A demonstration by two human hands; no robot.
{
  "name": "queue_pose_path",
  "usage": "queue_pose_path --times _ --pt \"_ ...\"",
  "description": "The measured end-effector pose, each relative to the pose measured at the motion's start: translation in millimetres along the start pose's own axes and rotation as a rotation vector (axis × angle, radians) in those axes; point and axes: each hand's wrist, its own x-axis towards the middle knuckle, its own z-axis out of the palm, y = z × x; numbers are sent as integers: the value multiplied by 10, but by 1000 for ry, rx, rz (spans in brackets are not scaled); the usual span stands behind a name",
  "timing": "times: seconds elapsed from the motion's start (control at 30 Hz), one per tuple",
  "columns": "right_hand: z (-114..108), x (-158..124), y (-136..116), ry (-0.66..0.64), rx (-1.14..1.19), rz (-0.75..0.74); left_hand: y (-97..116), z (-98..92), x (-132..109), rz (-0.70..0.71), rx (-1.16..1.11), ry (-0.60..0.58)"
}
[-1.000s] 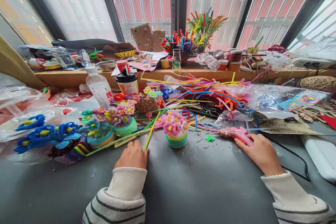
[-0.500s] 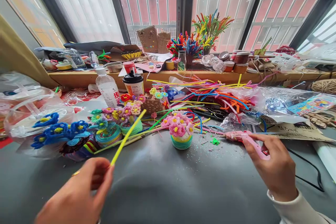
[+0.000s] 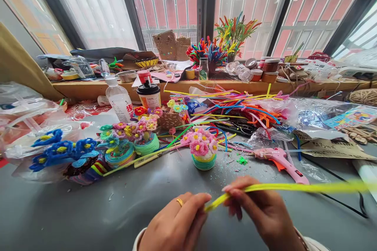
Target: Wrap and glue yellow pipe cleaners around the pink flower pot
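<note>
The left hand (image 3: 176, 221) and right hand (image 3: 262, 210) pinch a yellow pipe cleaner (image 3: 288, 187) over the table (image 3: 88, 211). It looks light, fuzzy and bendy, best pinched near its end.

One yellow stem (image 3: 290, 187) is held, and one pink glue gun (image 3: 282, 159) is counted beyond it. Four flower pots (image 3: 204, 162) are seen toward the front of the surface (image 3: 126, 211); at the left, four dark blue flowers (image 3: 62, 149) are made out. One black-lidded cup (image 3: 149, 98), one clear bottle (image 3: 119, 102) and two cardboard pieces (image 3: 165, 45) are found behind. The heaped stems (image 3: 250, 110) are too tangled to be counted.
</note>
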Motion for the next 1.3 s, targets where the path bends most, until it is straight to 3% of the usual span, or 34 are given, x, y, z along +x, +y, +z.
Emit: queue_pose_path --times 0.07,0.13,0.2,0.27,0.33,0.53,0.7,0.87,0.97,1.07,1.3 --pt "-92 5 20 183 39 -16 -101 52 13 19 -11 -4" --pt "-155 18 48 228 47 0 -154 135 31 28 -62 28" --pt "-179 44 93 115 52 68 -167 228 74 34 -115 50" --pt "-180 81 145 -75 57 131 -180 297 140 50 -148 5" --pt "-178 122 189 -176 62 146 -229 322 207 81 -187 -39" --pt "-238 202 256 -52 98 14 -511 224 284 57 -255 18" --pt "-352 264 346 -22 134 6 -831 312 426 -113 -379 140" --pt "-401 288 403 9 165 61 -1088 498 627 -408 -870 -12" --pt "-414 316 405 41 216 84 -1059 549 648 -453 -896 -55" --pt "-454 372 389 79 233 116 -955 573 583 -443 -778 -7" --pt "-573 475 374 187 256 168 -869 620 452 -218 -556 141"
